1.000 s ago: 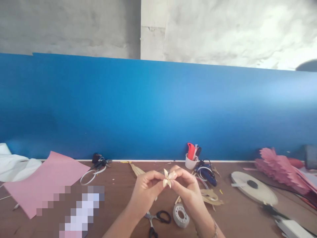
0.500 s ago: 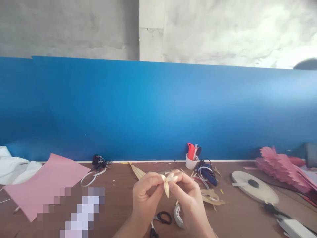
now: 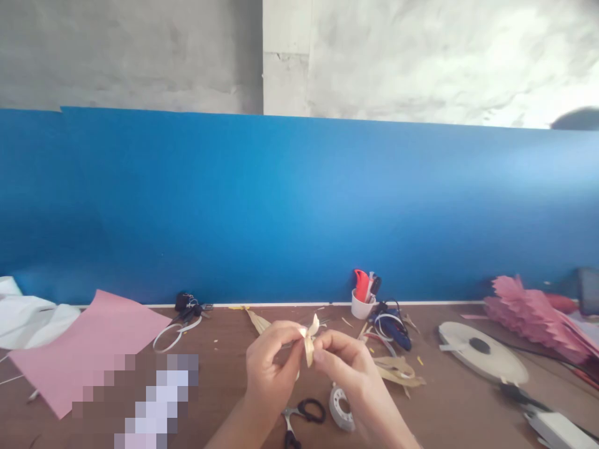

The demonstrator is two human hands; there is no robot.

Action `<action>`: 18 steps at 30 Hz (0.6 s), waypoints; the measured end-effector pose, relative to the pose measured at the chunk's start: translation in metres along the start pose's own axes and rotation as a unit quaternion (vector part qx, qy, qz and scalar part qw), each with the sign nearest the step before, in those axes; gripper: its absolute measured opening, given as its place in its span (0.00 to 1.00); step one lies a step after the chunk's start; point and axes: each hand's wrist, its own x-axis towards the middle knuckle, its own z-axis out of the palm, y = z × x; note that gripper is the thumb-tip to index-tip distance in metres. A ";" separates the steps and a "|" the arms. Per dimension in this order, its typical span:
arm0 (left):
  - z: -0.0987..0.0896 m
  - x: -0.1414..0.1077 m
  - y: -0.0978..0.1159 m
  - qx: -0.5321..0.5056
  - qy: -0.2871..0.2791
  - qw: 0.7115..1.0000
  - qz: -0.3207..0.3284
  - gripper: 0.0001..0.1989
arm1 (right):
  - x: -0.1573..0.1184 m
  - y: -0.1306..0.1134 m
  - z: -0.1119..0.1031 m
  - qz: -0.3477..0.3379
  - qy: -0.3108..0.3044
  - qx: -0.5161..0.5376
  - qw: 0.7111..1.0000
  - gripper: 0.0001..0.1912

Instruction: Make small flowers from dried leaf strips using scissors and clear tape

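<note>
A small cream flower (image 3: pixel 309 350), its pointed petals looking like dried husk, is held up in front of me above the table. My left hand (image 3: pixel 272 362) pinches a petal at its left side between thumb and forefinger. On the other side, the closed thumb and fingers of my right hand (image 3: pixel 352 368) grip the flower's right edge; the fingertips partly cover it. Below my hands lie black-handled scissors (image 3: pixel 311 411) and a roll of white tape (image 3: pixel 335 411). Strips of dry husk (image 3: pixel 397 372) lie beyond my right hand, with another husk piece (image 3: pixel 257 321) behind my left.
Pink paper (image 3: pixel 93 343) covers the left of the brown table. A white cup (image 3: pixel 361 307) of pens and a red tool stands against the blue partition (image 3: pixel 281 206). Rightward are a pale oval disc (image 3: pixel 453 343), pleated pink paper (image 3: pixel 524 318) and a white adapter (image 3: pixel 559 430).
The flower has turned, so its petals now show more edge-on, with one pointing up. My right fingers have shifted slightly down and off the upper right petal.
</note>
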 end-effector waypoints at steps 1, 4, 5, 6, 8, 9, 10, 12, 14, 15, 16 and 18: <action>0.000 0.000 0.000 -0.005 -0.002 1.000 -0.007 0.07 | -0.001 -0.001 0.001 0.007 0.004 0.008 1.000 0.13; 0.000 0.002 0.002 -0.026 -0.016 0.998 -0.047 0.05 | -0.002 -0.002 0.001 -0.001 0.021 0.009 1.000 0.11; 0.000 0.002 0.002 -0.035 -0.024 0.997 -0.066 0.05 | -0.001 -0.002 -0.001 -0.008 0.026 0.003 1.000 0.11; 0.000 0.003 0.003 -0.048 -0.035 0.994 -0.087 0.04 | -0.001 -0.002 -0.003 -0.014 0.030 -0.004 0.999 0.12; 0.000 0.004 0.004 -0.083 -0.055 0.986 -0.132 0.04 | 0.000 -0.003 -0.007 -0.022 0.026 -0.012 0.999 0.12; 0.000 0.005 0.004 -0.101 -0.065 0.981 -0.155 0.04 | 0.001 -0.003 -0.008 -0.022 0.019 -0.011 1.000 0.12; 0.000 0.004 0.004 -0.118 -0.071 0.975 -0.176 0.05 | 0.001 -0.004 -0.010 -0.018 0.009 -0.007 1.000 0.12; 0.001 0.003 0.002 -0.140 -0.076 0.966 -0.205 0.08 | 0.002 -0.006 -0.011 -0.012 -0.009 0.008 1.000 0.11; 0.002 0.001 0.001 -0.143 -0.068 0.964 -0.214 0.10 | 0.002 -0.007 -0.011 -0.011 -0.013 0.017 1.000 0.11; 0.002 0.001 0.001 -0.141 -0.060 0.965 -0.212 0.10 | 0.002 -0.006 -0.011 -0.013 -0.010 0.016 1.000 0.11; 0.002 0.000 0.000 -0.138 -0.056 0.968 -0.204 0.10 | 0.001 -0.006 -0.011 -0.015 -0.004 0.011 1.000 0.12; 0.001 0.000 0.000 -0.127 -0.058 0.974 -0.180 0.08 | 0.001 -0.004 -0.012 -0.020 0.007 -0.002 1.000 0.12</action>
